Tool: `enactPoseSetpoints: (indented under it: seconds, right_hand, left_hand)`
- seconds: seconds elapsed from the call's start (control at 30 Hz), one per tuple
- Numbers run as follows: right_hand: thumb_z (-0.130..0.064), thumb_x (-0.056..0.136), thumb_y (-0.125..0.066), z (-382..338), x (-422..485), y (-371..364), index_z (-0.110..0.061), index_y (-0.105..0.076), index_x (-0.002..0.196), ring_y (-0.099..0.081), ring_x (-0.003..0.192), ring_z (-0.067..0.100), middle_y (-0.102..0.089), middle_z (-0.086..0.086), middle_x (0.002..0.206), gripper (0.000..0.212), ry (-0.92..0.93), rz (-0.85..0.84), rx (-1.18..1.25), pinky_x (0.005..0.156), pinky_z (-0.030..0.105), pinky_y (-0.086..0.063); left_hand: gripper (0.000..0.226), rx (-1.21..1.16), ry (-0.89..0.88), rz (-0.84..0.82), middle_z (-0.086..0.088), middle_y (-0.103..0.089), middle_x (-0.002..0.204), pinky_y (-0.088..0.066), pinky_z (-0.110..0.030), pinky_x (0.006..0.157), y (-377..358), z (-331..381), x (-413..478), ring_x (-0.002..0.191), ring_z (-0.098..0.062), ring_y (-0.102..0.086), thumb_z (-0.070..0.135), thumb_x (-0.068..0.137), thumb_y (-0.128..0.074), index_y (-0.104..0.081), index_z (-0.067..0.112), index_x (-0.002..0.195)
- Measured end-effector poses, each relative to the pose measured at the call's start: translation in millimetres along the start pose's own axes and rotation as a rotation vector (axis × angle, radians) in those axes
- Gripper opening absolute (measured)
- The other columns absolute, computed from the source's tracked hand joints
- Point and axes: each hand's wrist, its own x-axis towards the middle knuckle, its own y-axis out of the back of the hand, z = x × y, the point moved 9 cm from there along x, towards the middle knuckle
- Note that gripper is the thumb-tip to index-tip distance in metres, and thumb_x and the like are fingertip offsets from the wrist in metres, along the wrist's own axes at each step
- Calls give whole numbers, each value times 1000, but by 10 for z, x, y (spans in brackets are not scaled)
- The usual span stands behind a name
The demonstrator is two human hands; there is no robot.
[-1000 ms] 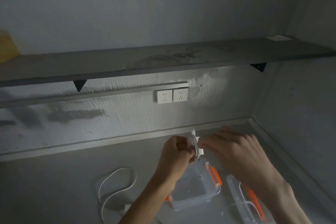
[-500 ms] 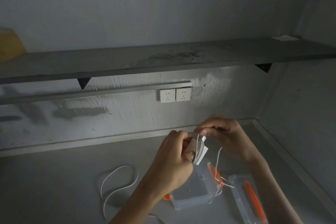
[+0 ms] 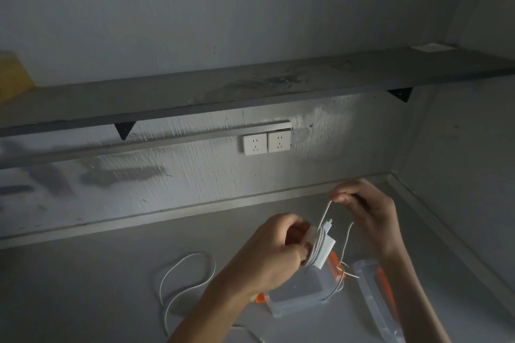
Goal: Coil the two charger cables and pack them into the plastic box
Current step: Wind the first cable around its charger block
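Observation:
My left hand (image 3: 274,249) grips a white charger block (image 3: 323,248) with several turns of its white cable wound round it. My right hand (image 3: 363,207), raised up and to the right, pinches the loose run of that cable (image 3: 325,210); the free end (image 3: 347,253) trails down over the box. The clear plastic box (image 3: 303,291) with orange clips sits on the desk under my hands, open. A second white cable (image 3: 181,273) lies in loose loops on the desk to the left.
The box's clear lid (image 3: 376,301) with an orange strip lies right of the box. Two wall sockets (image 3: 266,142) sit above the desk, under a long dark shelf (image 3: 250,86). A side wall closes the desk on the right.
My right hand has lifted up and to the right, drawing the cable out from the charger block. My left hand keeps hold of the block, shifted slightly.

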Motion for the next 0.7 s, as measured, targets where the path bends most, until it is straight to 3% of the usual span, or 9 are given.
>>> enactPoseSetpoints:
  seconds: [0.1, 0.2, 0.3, 0.4, 0.47, 0.6, 0.7]
  right_hand:
    - [-17, 85, -65, 44, -78, 40, -35, -70, 78, -63, 78, 3, -68, -19, 80, 20, -5, 33, -8, 75, 13, -44]
    - [-9, 84, -64, 37, -111, 51, -33, -69, 76, -63, 78, 1, -67, -18, 80, 26, -39, 45, -44, 74, 12, -44]
    - [-13, 85, -65, -196, -106, 158, -21, -70, 78, -62, 80, 6, -67, -13, 79, 12, 41, 95, -185, 75, 16, -44]
    - [-14, 86, -64, -411, -58, 233, -13, -72, 76, -60, 81, 8, -67, -6, 81, 13, 142, 98, -315, 76, 15, -43]
    - [-13, 85, -67, -342, -22, 195, -19, -72, 78, -60, 81, 5, -67, -13, 81, 11, 131, 53, -299, 76, 14, -42]
    - [-39, 86, -64, -68, -76, 31, -39, -68, 80, -63, 78, -3, -67, -20, 80, 8, -12, -23, -56, 74, 10, -43]
    - [-34, 85, -65, 80, -219, -96, -43, -68, 78, -62, 74, -5, -66, -22, 78, 11, -80, -44, 4, 71, 7, -43]
  left_hand:
    - [21, -16, -39, -30, 10, -68, 83, -51, -24, 76, -53, 72, -20, 72, -3, -61, 15, 79, -60, -69, 18, 98]
    - [23, 52, -83, 10, 8, -68, 92, -49, -20, 79, -27, 94, -32, 80, -3, -61, 14, 82, -61, -67, 22, 103]
    - [25, 127, -60, 18, 8, -69, 99, -50, -22, 85, -9, 48, -14, 89, -4, -63, 14, 84, -60, -66, 24, 106]
    - [25, 115, -35, -31, 6, -71, 96, -53, -28, 86, -44, 39, -16, 85, -5, -64, 15, 82, -60, -67, 23, 104]
    - [22, 107, -71, -27, 6, -70, 98, -51, -21, 83, -33, 90, -52, 86, -3, -63, 16, 86, -61, -66, 25, 106]
    - [23, 130, -133, 18, 9, -67, 102, -48, -17, 86, 24, 172, -91, 92, 0, -61, 16, 88, -62, -65, 27, 109]
    - [24, 129, -126, 19, 8, -67, 98, -48, -15, 82, 39, 123, -91, 87, 2, -60, 11, 87, -62, -65, 26, 106]
